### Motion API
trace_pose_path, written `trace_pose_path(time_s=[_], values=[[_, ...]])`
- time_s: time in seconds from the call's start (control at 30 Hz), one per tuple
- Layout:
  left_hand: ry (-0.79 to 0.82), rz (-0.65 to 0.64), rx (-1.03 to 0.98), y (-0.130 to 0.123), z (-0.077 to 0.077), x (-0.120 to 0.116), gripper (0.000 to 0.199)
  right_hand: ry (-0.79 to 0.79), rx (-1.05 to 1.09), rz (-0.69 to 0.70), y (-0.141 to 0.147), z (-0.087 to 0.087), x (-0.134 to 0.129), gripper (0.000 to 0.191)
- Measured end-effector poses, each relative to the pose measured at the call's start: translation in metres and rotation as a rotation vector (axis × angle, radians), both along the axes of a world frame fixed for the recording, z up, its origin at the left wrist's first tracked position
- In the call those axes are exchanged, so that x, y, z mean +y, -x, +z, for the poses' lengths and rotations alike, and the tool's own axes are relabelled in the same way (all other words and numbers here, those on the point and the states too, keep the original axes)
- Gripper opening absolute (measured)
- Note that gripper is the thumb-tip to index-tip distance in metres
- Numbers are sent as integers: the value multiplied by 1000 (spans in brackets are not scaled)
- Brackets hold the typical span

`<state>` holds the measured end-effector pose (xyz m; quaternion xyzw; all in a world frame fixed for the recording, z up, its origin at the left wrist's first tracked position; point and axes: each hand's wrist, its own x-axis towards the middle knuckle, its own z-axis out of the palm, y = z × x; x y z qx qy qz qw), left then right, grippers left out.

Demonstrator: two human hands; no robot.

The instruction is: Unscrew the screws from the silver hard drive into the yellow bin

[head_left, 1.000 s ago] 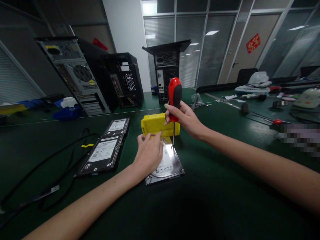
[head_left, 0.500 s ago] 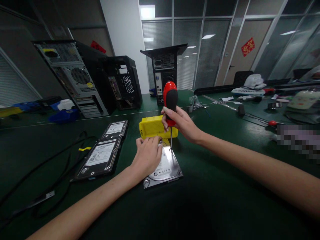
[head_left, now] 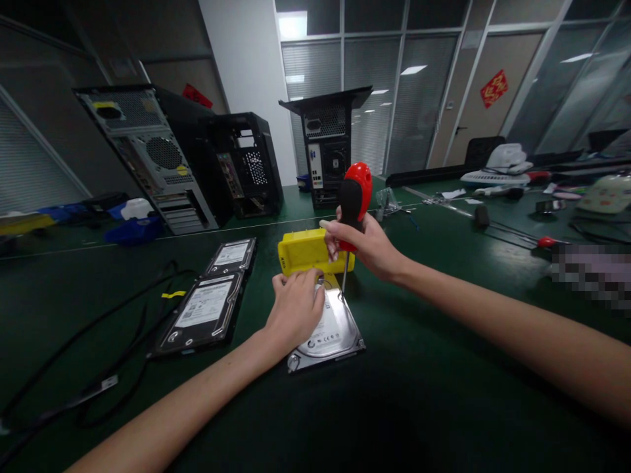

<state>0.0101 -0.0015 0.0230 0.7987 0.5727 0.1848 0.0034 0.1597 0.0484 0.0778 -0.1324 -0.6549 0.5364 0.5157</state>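
One silver hard drive (head_left: 331,332) lies flat on the green table (head_left: 424,394), just before a yellow box (head_left: 305,253). The right hand (head_left: 374,248) wraps a red-and-black screwdriver (head_left: 355,194), its shaft reaching down to the drive; the left hand (head_left: 298,303) rests over it, though I can't tell whether it's gripping.

A green table (head_left: 419,394) bears a silver hard drive (head_left: 335,332) — plus two darker drives (head_left: 215,290). Computer cases (head_left: 190,151) stand farther back.
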Motion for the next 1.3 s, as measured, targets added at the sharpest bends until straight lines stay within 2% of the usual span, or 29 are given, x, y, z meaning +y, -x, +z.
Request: trace_pose_path(time_s=[0.33, 0.63, 0.97, 1.13, 1.3], values=[[3, 18, -21, 0, -2, 1, 34, -19, 87, 38, 5, 1, 0, 34], [14, 20, -24, -1, 0, -1, 35, -40, -37, -132, 3, 2, -1, 25], [4, -6, -17, 0, -2, 0, 32, 18, 11, -49, 4, 2, -1, 30], [-1, -13, -18, 1, -3, 1, 32, 22, 30, -12, 4, 1, -1, 26], [6, -16, -15, 0, -2, -1, 33, -1, 1, -67, 4, 3, -1, 24]])
